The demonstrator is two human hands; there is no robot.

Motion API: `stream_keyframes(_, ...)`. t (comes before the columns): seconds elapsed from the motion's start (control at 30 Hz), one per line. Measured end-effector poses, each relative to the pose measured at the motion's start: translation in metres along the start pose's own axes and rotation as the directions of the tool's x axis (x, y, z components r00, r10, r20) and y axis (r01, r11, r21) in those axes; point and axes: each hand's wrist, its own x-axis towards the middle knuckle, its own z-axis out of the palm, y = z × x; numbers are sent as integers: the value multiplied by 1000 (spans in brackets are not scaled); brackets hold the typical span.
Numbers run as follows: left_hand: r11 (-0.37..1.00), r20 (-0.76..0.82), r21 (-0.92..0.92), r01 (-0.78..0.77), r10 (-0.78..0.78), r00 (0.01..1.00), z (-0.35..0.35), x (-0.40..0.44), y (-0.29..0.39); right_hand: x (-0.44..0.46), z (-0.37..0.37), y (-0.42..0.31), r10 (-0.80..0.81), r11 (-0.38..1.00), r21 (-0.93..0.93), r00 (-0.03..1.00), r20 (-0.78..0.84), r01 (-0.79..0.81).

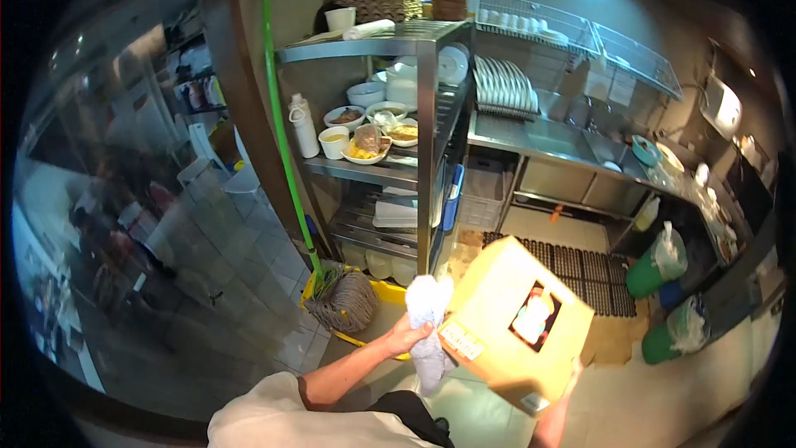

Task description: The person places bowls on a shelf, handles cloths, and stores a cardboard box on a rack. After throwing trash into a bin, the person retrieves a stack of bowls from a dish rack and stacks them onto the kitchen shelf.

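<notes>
A cardboard box (489, 299) with a dark picture label on one face is tilted in front of me. My right hand (572, 377) grips its lower right edge, with part of the fingers hidden behind the box. My left hand (405, 337) is closed around a pale cloth (428, 365), which hangs down below the fist and bunches up above it. The cloth lies close beside the box's left edge; whether it touches the box I cannot tell.
A metal shelf rack (427, 75) holds bowls of food and a white bottle (303, 126). Below it, a mop (344, 299) rests in a yellow bucket (365, 338). Beyond are a steel sink counter (551, 137), a black rubber mat (609, 282) and green bins (655, 270). Glass stands left.
</notes>
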Motion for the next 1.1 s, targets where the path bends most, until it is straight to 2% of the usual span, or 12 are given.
stream_keyframes(0.13,968,-66,17,-250,250,966,22,30,64,86,125,-112,-151,986,-12,930,336,164)
stream_keyframes(0.2,977,-38,72,-199,202,979,22,30,81,119,192,-153,-208,972,4,856,472,234)
stream_keyframes(0.33,916,-461,391,90,111,880,15,13,42,190,330,-210,-277,945,64,682,677,320)
stream_keyframes(0.37,848,-541,436,301,-20,841,-13,9,-15,206,363,-218,-282,942,80,641,714,325)
stream_keyframes(0.43,864,-585,402,302,-11,811,4,11,-11,236,424,-224,-249,937,37,591,767,347)
stream_keyframes(0.53,817,-661,335,468,-150,735,9,23,-38,266,520,-219,-159,947,-14,508,847,320)
stream_keyframes(0.73,860,-700,335,384,-45,713,20,72,-11,305,663,-164,25,962,-171,557,830,212)
stream_keyframes(0.77,876,-751,299,379,-29,659,23,75,4,337,691,-150,94,958,-199,430,898,207)
stream_keyframes(0.87,940,-825,191,282,-2,565,7,72,-3,330,727,-113,112,940,-277,584,804,201)
stream_keyframes(1.0,927,-948,102,361,-19,318,0,43,-13,345,773,-64,146,912,-313,506,850,263)
stream_keyframes(1.07,948,-958,61,312,-32,285,6,40,-16,326,757,-64,-260,518,-359,542,799,776)
stream_keyframes(1.1,938,-964,62,340,-33,265,6,40,-22,334,766,-65,-297,241,-457,513,805,856)
